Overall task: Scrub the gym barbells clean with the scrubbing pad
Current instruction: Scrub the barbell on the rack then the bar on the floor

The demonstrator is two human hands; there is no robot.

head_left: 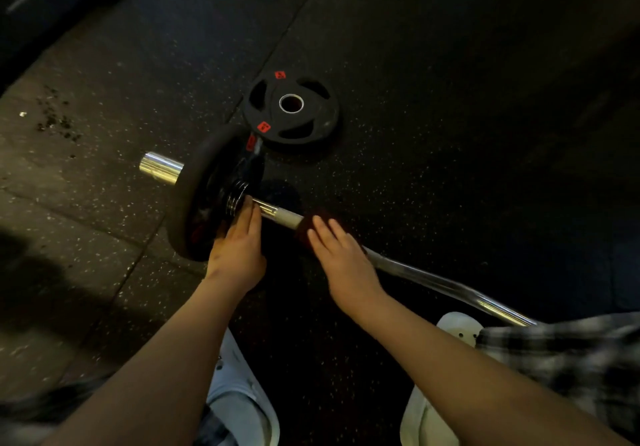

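Scrubbing is the step I judge to be in hand: the scrubbing pad (305, 227), dark reddish, lies draped over the barbell (433, 283) shaft directly under my right hand (341, 258), whose fingers lie fairly straight on top, spread a little and pressing down rather than clamping. The thumb is hidden, so I cannot tell whether it hooks beneath. Just beside that grip, toward the loaded end, a short grey stretch of shaft shows bare. Beyond it my left hand (239, 241) rests with fingers straight and together against the collar (237, 196) and the mounted plate (197, 189), steadying the bar on the rubber floor (450, 134). Next calls for firm back-and-forth strokes along the shaft, with the bar kept from rolling. Farther out, past the left hand, a loose plate (291, 110) lies flat.
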